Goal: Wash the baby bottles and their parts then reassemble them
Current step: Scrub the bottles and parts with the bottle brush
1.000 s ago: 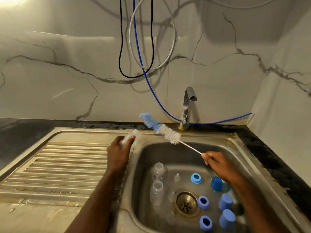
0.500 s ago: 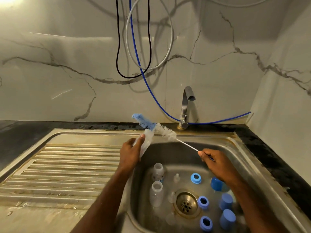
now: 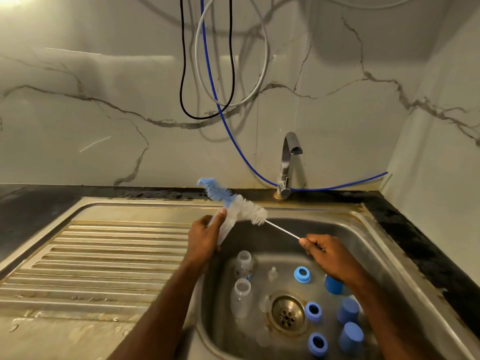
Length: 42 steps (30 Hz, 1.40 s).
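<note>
My left hand grips a clear baby bottle over the sink's left rim, its mouth tilted up toward the brush. My right hand pinches the thin wire handle of a bottle brush, whose white bristles and blue tip lie just above the bottle's mouth. In the sink basin two more clear bottles stand upright on the left, with clear teats, three blue collar rings and three blue caps lying around the drain.
A steel tap rises behind the basin, no water running. The ribbed draining board stretches to the left. Black, grey and blue hoses hang down the marble wall. Dark countertop borders the sink on the right.
My left hand has carried the bottle right from the draining board to the basin's edge, under the brush. The brush head has shifted slightly left to meet the bottle's mouth.
</note>
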Available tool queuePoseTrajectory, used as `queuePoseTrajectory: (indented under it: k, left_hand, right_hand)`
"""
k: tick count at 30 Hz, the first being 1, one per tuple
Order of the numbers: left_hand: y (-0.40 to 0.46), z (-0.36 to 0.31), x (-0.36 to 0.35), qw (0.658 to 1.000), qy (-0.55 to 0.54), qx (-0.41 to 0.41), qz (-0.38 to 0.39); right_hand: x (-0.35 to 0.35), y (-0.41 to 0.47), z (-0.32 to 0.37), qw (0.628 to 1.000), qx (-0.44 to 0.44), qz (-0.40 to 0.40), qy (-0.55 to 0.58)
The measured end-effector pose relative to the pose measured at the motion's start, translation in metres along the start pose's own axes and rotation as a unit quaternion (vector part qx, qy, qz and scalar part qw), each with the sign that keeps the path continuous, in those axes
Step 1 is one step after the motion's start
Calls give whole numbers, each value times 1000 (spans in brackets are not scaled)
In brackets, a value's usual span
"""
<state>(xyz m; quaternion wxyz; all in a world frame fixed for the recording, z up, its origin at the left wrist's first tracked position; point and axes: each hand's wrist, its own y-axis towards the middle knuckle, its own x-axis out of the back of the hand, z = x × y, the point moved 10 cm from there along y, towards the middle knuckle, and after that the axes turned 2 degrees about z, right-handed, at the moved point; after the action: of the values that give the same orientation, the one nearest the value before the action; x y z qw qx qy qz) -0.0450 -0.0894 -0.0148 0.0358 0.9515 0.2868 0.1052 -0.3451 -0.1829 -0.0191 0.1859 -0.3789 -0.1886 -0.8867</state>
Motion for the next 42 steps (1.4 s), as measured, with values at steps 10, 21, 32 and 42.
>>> queuePoseTrajectory:
  k: [10, 21, 32, 42]
  left_hand:
    - [-1, 0, -3, 999, -50, 11, 1]
    - [-6, -6, -12, 997, -72, 11, 39]
    - [-8, -5, -11, 996, -82, 29, 35]
    - [-10, 2, -29, 985, -138, 59, 84]
  right_hand:
    - [-1, 2, -5, 999, -9, 22, 21]
    - [2, 2, -9, 999, -9, 22, 23]
    - [2, 1, -8, 999, -12, 31, 30]
    - [1, 3, -1, 999, 2, 16, 40]
